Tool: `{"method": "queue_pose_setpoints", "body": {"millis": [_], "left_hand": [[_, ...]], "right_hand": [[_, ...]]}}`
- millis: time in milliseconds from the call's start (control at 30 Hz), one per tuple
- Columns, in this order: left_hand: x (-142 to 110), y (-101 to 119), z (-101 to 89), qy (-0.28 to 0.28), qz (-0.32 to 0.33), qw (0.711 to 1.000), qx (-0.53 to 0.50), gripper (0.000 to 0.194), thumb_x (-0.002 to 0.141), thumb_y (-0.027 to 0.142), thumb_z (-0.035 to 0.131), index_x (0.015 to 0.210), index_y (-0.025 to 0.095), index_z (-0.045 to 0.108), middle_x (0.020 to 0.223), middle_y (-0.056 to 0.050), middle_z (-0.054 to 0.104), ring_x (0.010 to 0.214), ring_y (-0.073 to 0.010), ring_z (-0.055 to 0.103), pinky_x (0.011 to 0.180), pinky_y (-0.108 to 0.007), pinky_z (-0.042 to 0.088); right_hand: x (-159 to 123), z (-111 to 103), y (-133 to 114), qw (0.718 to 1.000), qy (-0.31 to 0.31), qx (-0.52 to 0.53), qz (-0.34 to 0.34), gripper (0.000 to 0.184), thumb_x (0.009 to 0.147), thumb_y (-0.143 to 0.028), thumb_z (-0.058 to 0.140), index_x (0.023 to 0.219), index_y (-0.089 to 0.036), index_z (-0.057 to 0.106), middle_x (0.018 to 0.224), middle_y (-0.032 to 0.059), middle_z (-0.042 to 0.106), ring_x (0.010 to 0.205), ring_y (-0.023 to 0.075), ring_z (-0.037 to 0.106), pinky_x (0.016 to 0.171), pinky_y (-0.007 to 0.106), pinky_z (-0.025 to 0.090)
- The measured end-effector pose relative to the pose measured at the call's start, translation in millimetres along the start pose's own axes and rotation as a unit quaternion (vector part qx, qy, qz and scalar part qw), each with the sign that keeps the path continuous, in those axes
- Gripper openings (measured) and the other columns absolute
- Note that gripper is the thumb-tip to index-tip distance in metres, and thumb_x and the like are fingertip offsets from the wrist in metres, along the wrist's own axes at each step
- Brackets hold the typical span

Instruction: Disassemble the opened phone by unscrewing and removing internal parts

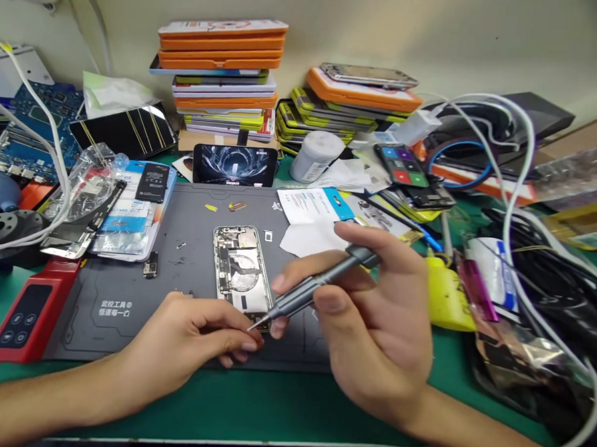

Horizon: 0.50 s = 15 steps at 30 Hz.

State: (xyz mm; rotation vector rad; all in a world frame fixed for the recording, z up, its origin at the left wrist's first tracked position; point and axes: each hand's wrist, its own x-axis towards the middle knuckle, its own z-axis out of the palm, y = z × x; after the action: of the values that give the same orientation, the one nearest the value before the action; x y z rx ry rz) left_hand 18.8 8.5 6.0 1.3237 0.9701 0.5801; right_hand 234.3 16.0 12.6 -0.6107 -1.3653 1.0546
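My right hand grips a grey screwdriver, slanted so its thin tip points down and left. That tip reaches the fingers of my left hand, whose thumb and forefinger are pinched together at the near end of an opened phone. Whatever lies in the pinch is too small or hidden to name. The phone lies on a dark grey work mat with its inside parts showing; my fingers cover its near end. A small SIM tray lies to its right, and a small phone part to its left.
Behind the mat, a phone with a lit screen leans before stacked orange boxes. A red device sits left, near a phone battery. On the right are a yellow bottle and white cables.
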Motion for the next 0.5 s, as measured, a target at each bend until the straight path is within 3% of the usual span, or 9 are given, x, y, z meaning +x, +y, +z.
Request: {"method": "queue_pose_setpoints", "body": {"millis": [133,300,400,500], "left_hand": [[-1.6,-1.1,0.7,-0.005,0.014,1.000,0.004,0.019,0.103,0.033,0.072,0.105,0.018,0.084,0.100,-0.006,0.086,0.088,-0.0190,0.084,0.074,-0.024,0.069],[-3.2,0.3,0.1,-0.023,-0.012,0.993,-0.119,0.023,0.108,0.042,0.069,0.109,0.019,0.070,0.118,-0.012,0.085,0.105,-0.0219,0.084,0.081,-0.026,0.069],[-1.6,2.5,-1.3,-0.025,-0.014,0.983,-0.181,0.025,0.108,0.044,0.069,0.106,0.020,0.063,0.115,-0.011,0.086,0.108,-0.0222,0.083,0.081,-0.025,0.068],[1.1,4.6,-3.0,-0.021,-0.008,0.977,-0.212,0.025,0.106,0.043,0.072,0.105,0.019,0.063,0.102,-0.008,0.086,0.105,-0.0229,0.084,0.081,-0.026,0.069]], "right_hand": [[0.3,-2.9,3.4,0.999,0.026,-0.015,0.018,0.034,0.110,-0.023,0.058,0.141,-0.038,0.058,0.098,0.0008,0.079,0.059,0.0167,0.070,0.049,0.031,0.067],[3.9,-6.7,6.0,0.998,0.054,-0.014,0.009,0.035,0.108,-0.018,0.058,0.138,-0.035,0.060,0.096,0.0014,0.079,0.060,0.0170,0.070,0.047,0.030,0.064],[2.2,-5.1,5.0,0.994,0.042,-0.079,-0.060,0.040,0.105,-0.015,0.061,0.139,-0.036,0.062,0.096,0.0026,0.080,0.064,0.0184,0.073,0.049,0.031,0.065],[0.1,-5.4,1.8,0.973,0.013,-0.164,-0.165,0.044,0.102,-0.014,0.064,0.142,-0.033,0.062,0.092,0.0056,0.083,0.065,0.0211,0.077,0.049,0.032,0.064]]}}
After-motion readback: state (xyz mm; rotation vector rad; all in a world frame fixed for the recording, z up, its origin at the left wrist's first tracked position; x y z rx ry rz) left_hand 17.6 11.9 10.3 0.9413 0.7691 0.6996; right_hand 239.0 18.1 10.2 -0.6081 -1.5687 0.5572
